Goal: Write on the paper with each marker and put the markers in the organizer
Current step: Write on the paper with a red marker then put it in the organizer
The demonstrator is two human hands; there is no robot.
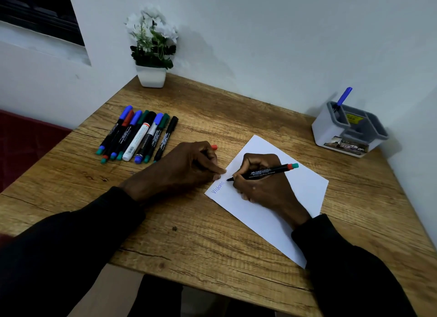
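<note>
While the right hand [260,184] pinches a black marker [268,171] in curled fingers, its tip on the paper [300,198] just beside the blue writing [217,187], the left hand [189,167] grips a red cap [214,147], fingertips on the paper's edge — the organizer [331,132] stands well apart

A wood-grain desk [201,234] is sitting in a corner between pale walls [260,32] under dim light. A dark window [40,9] is showing upper left. A white-flowered potted plant [151,44] is standing at the desk's far edge.
</note>
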